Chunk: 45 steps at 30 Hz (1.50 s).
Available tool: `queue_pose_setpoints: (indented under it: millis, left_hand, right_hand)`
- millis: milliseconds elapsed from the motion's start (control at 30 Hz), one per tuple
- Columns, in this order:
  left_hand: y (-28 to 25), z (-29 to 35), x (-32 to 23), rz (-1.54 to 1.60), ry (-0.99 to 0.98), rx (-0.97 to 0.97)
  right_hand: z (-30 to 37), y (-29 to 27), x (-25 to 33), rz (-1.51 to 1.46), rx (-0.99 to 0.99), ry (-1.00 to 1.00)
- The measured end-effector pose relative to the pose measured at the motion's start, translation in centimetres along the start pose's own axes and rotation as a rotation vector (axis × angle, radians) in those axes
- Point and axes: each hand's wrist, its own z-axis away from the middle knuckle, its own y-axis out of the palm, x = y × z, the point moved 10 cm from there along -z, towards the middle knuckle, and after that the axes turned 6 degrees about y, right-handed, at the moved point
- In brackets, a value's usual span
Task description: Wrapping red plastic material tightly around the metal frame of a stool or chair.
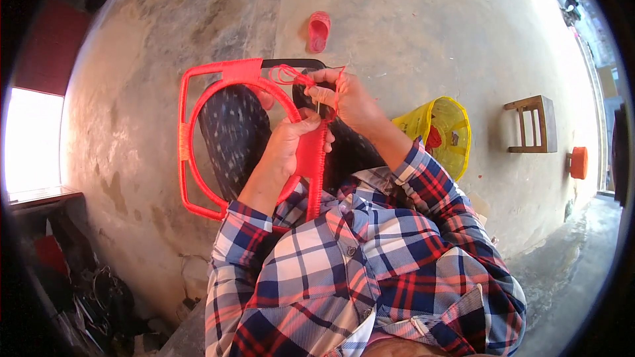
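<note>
The rounded-corner frame (241,71) is red-wrapped, with one black stretch (292,63).

- Frame (241,70): bright coral-red, plain black along part of its far edge.
- Thread (286,71) at the frame: matching red.
- Trousers (233,133) under the frame: black, flecked white.
- Shirt (340,268), nearside of the frame: navy, red and white plaid.
- Container (459,153) right of the frame: yellow.
- Slipper (319,34) beyond the frame: pinkish red.

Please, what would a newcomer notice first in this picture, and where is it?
Probably the bright red frame left of centre, gripped by the left hand, with the right hand holding red cord at its upper right. Then perhaps the yellow bin right of centre, and the pink shoe near the picture's top.
</note>
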Motion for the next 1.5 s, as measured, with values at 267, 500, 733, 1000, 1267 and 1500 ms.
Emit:
queue_pose_setpoints:
  millis: [267, 500, 733, 1000, 1267, 1500]
  left_hand:
    - [-0.8, -0.1, -0.3, -0.046, -0.023, -0.015]
    - [-1.9, 0.1, -0.9, 0.006, -0.002, -0.042]
    - [-3.2, -0.3, -1.7, -0.013, 0.006, -0.051]
    - [-3.1, -0.5, -1.3, -0.092, 0.072, -0.175]
    - [-2.2, 0.6, -4.8, -0.104, 0.611, -0.169]
    - [0.0, 0.1, -3.5, 0.027, 0.382, 0.071]
  right_hand:
    - [5.6, -4.3, 5.8, 0.794, -0.121, -0.309]
    - [17.3, -15.9, 4.3, -0.755, 0.116, -0.328]
    - [25.0, -20.8, -10.9, -0.245, -0.391, 0.321]
    - [13.4, -17.7, -2.0, 0.377, -0.52, 0.104]
    - [1.5, 0.4, 7.7, 1.208, -0.158, -0.642]
    - [2.0, -3.7, 7.9, 0.582, -0.365, -0.601]
